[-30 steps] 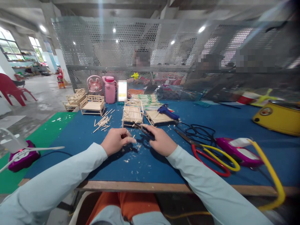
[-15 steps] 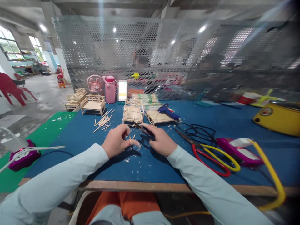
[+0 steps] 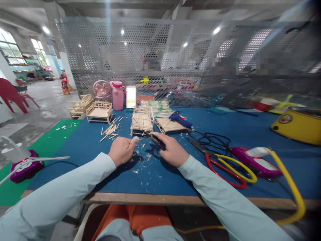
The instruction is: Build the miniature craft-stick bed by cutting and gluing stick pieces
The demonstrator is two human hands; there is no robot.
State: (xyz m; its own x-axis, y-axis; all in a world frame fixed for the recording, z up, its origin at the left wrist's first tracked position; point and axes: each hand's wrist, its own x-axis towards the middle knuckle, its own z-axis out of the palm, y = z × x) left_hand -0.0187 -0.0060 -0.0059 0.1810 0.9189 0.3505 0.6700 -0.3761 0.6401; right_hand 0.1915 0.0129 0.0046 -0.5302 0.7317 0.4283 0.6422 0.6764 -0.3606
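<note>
In the head view, a blue tabletop (image 3: 173, 185) with a wooden front edge is strewn with pale scraps (image 3: 148, 156). On a clock centred between the hands, a stick-built seat (image 3: 142, 124) stands at twelve, loose sticks (image 3: 110, 130) lie at ten, and red-and-yellow-handled scissors (image 3: 225, 169) at three. The right hand (image 3: 173, 150) has its fingers clamped around dark pliers (image 3: 157, 140); the left hand (image 3: 122, 150) is curled, fingers together, contents impossible to tell. A perforated metal screen (image 3: 112, 43) rises at twelve; a red chair (image 3: 11, 93) occupies the grey floor (image 3: 54, 100) toward ten.
</note>
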